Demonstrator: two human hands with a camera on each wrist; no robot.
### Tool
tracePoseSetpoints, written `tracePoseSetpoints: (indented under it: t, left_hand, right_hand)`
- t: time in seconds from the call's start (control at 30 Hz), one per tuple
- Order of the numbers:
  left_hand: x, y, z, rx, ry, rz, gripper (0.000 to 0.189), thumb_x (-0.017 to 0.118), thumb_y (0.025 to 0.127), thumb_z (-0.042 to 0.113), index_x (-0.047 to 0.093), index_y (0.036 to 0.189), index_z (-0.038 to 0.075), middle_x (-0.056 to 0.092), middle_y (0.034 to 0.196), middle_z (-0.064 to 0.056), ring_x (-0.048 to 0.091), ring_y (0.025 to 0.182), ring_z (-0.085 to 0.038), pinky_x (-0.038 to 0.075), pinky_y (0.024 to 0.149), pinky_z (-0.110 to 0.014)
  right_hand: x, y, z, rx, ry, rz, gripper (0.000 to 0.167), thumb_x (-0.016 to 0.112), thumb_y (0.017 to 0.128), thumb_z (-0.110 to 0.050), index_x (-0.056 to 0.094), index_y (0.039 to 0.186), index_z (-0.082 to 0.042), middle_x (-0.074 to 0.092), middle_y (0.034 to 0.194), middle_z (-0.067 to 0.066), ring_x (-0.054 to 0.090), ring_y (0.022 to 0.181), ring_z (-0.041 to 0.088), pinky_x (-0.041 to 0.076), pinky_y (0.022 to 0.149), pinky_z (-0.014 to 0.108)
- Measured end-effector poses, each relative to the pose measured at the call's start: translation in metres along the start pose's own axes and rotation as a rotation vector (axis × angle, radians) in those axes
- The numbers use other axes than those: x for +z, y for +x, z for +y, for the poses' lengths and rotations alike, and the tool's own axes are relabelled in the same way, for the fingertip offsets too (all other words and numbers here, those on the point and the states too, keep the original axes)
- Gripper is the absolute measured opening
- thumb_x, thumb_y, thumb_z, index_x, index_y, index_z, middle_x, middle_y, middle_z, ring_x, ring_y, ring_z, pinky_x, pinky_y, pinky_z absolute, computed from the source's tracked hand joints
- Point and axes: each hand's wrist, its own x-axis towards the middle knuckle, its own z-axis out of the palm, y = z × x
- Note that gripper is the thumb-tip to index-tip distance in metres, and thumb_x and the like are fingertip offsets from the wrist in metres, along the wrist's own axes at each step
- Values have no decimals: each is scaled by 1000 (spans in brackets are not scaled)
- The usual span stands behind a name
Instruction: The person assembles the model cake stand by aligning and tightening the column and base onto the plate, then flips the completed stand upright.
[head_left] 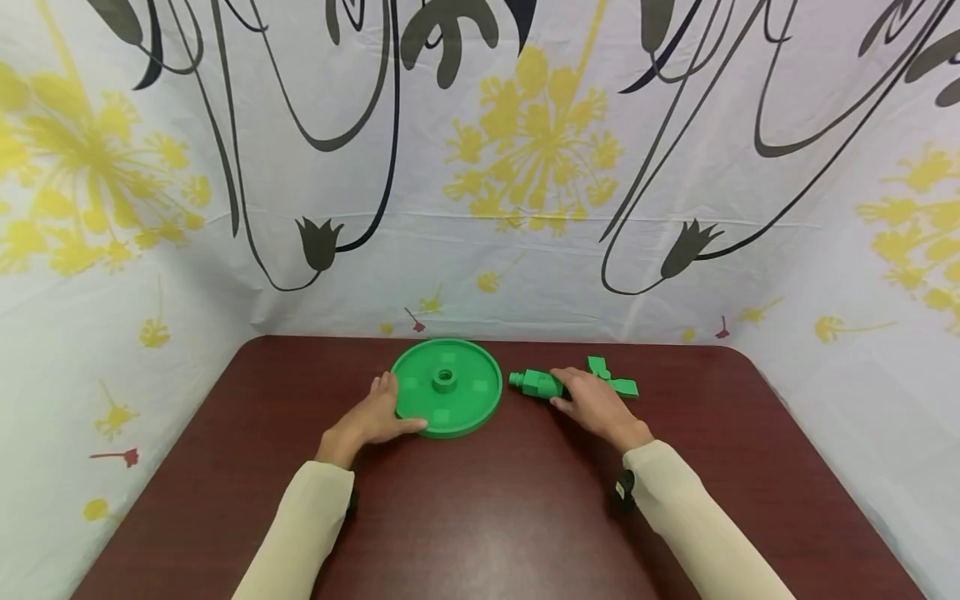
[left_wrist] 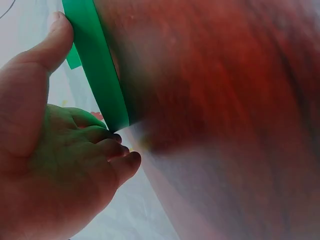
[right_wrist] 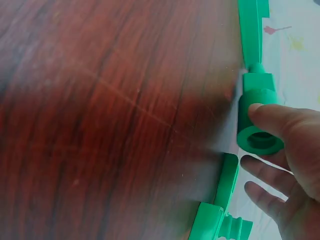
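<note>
A round green tray (head_left: 476,404) with a raised rim and a hollow hub (head_left: 444,381) lies at the table's back edge. My left hand (head_left: 378,412) holds it at the near left rim, thumb in front and fingers along the left side. In the left wrist view, the thumb meets the tray's edge (left_wrist: 95,65). To the tray's right, my right hand (head_left: 596,404) pinches a green post piece (head_left: 540,384) with a threaded neck pointing at the tray. The right wrist view shows its hollow socket end (right_wrist: 260,142), with my thumb on the side.
A green piece with flat arms (head_left: 622,387) lies just beyond and right of my right hand; its ridged stub (right_wrist: 235,227) shows in the right wrist view. The dark red table (head_left: 480,517) ends close behind the tray, against a patterned white cloth (head_left: 480,308).
</note>
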Motion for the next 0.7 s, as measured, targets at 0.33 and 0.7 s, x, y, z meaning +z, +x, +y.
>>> tracePoseSetpoints:
  t: [0.33,0.7]
  left_hand:
    - [4,2,5,0,-26,-3,112,69,90,51,-2,156,-5,-8,164,-23,-5,152,-37,18,119,-57]
    - [5,10,12,-6,-41,-36,117,71,88,51,-7,156,-5,-11,164,-23,-5,152,-38,19,119,-56]
  right_hand:
    - [-5,9,-8,38,203,51,56,71,93,-20,52,141,2,57,137,21,62,115,35,52,92,50]
    - [-4,28,-33,38,381,35,50,71,93,-18,56,137,-1,65,117,13,66,94,23,55,76,37]
